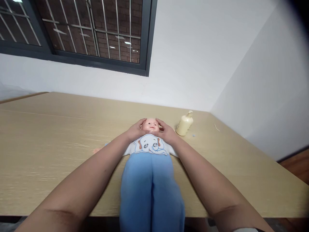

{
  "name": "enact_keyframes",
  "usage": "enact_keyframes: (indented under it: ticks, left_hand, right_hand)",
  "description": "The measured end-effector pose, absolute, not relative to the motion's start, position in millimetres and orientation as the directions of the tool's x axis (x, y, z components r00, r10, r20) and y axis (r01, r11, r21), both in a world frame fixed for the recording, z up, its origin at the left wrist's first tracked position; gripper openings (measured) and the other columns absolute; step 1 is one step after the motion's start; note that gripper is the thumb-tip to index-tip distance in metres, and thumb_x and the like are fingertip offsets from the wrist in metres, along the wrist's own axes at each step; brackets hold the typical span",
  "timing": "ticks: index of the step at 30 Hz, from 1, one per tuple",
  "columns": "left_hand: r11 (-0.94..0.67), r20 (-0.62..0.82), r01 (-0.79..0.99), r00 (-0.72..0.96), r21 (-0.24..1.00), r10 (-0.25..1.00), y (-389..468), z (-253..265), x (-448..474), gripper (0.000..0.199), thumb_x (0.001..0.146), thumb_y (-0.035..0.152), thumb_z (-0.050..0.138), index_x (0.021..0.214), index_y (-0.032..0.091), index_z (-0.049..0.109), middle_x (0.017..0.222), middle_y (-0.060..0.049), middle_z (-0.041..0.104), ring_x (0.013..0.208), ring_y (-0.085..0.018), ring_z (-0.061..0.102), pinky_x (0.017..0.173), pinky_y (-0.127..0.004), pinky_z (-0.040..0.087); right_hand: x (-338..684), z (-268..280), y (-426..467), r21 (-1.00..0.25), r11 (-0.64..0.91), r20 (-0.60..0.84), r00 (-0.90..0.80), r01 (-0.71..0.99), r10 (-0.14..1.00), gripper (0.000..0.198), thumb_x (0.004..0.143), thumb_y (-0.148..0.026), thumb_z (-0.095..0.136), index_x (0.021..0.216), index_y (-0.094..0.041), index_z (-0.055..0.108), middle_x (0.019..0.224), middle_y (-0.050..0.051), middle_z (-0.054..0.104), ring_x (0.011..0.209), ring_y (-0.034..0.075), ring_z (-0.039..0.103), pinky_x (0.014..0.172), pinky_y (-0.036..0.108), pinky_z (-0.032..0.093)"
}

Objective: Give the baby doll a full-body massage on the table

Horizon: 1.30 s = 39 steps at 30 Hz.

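Left hand point(138, 131) and right hand point(167, 132) partly curled, fingers along either side of the head point(151, 124), thumbs by the chin, holding it between them, probably to keep it steady. Between the forearms, a doll point(150, 161) on its back. Nearest, blue trousers point(136, 190) extending past the near edge of the table point(60, 138), perhaps to bring the head within easy reach. Farther up, a white elephant top point(149, 144). Beyond and to the right, a cream pump bottle point(184, 125) standing upright, seemingly placed clear of the arms; contents impossible to tell. Farthest, a white wall point(193, 54) and, left, a barred window point(116, 35).
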State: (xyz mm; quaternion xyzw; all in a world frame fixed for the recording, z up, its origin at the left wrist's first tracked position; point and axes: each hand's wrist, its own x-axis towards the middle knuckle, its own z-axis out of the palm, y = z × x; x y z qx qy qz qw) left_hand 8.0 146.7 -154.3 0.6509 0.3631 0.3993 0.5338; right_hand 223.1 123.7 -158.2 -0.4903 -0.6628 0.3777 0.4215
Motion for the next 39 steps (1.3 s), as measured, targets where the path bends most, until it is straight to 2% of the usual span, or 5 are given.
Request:
enact_keyframes:
  ticks: [6,17,21,27,39]
  left_hand:
    - [-0.132,0.118,-0.001,0.45,0.991,0.885,147,-156,7,0.098,0.062,0.038,0.089,0.146,0.022,0.04,0.139,-0.016,0.056,0.123,-0.036,0.057,0.098,-0.044,0.051]
    - [0.078,0.073,-0.271,0.505,0.959,0.86,156,-160,2,0.078,0.066,0.031,0.086,0.137,0.02,0.055,0.137,-0.016,0.059,0.123,-0.036,0.057,0.105,-0.05,0.043]
    - [0.06,0.077,-0.296,0.43,0.953,0.9,154,-160,6,0.073,0.07,0.034,0.084,0.135,0.019,0.056,0.143,-0.016,0.054,0.127,-0.033,0.055,0.108,-0.045,0.042]
    - [-0.122,0.109,0.006,0.401,0.993,0.909,147,-155,10,0.1,0.061,0.033,0.09,0.147,0.024,0.041,0.137,-0.016,0.058,0.121,-0.036,0.058,0.1,-0.045,0.049]
    - [-0.096,0.162,-0.153,0.513,0.984,0.843,155,-162,2,0.086,0.065,0.039,0.087,0.141,0.02,0.052,0.132,-0.017,0.062,0.116,-0.036,0.062,0.096,-0.048,0.05]
  right_hand:
    - [223,-158,124,-0.91,0.262,0.216,-0.172,0.32,0.961,0.098,0.064,-0.046,0.087,0.148,-0.029,0.041,0.138,0.011,0.058,0.121,0.03,0.061,0.102,0.046,0.05]
    - [232,-165,135,-0.993,0.104,0.114,-0.298,-0.049,0.948,0.079,0.072,-0.045,0.081,0.143,-0.028,0.05,0.14,0.006,0.059,0.125,0.027,0.059,0.107,0.044,0.047]
    - [228,-166,135,-0.977,0.194,0.177,-0.161,0.092,0.971,0.067,0.082,-0.058,0.066,0.141,-0.029,0.051,0.144,0.006,0.054,0.13,0.026,0.054,0.109,0.045,0.044]
    - [224,-158,125,-0.925,0.203,0.142,-0.202,0.32,0.969,0.102,0.067,-0.051,0.083,0.153,-0.03,0.03,0.147,0.012,0.049,0.12,0.029,0.061,0.101,0.045,0.051]
    - [237,-170,140,-0.952,0.249,0.179,-0.331,0.181,0.926,0.093,0.076,-0.048,0.077,0.153,-0.032,0.029,0.154,0.005,0.041,0.139,0.027,0.044,0.113,0.045,0.04]
